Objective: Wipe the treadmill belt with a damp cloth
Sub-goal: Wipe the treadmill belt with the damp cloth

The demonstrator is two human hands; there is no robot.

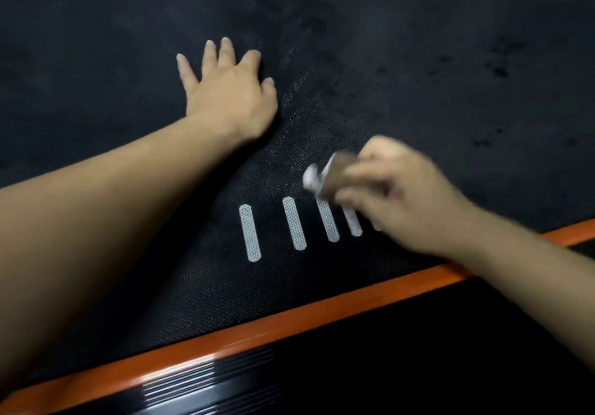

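Head view: the black treadmill belt fills most of the picture, running from the upper left to the right, its woven texture plain in the lit patch near the middle. Some darker blotches show on its right part. A small bunched cloth, pale grey-white with a brownish fold, sits at the near side of the belt, just above a row of white dashes printed on the surface. The right hand grips the cloth, its fingers curled round it, with the wad sticking out to the left of the fingers. Hand and cloth are blurred, so whether the cloth touches the belt cannot be told. The hand covers the rightmost dashes. The left hand lies palm down on the belt farther in, fingers straight and spread, holding nothing, well apart from the cloth. An orange trim strip borders the belt's near edge, and the right forearm crosses over it. Beyond the strip lies a black ribbed side rail with a bright glint.
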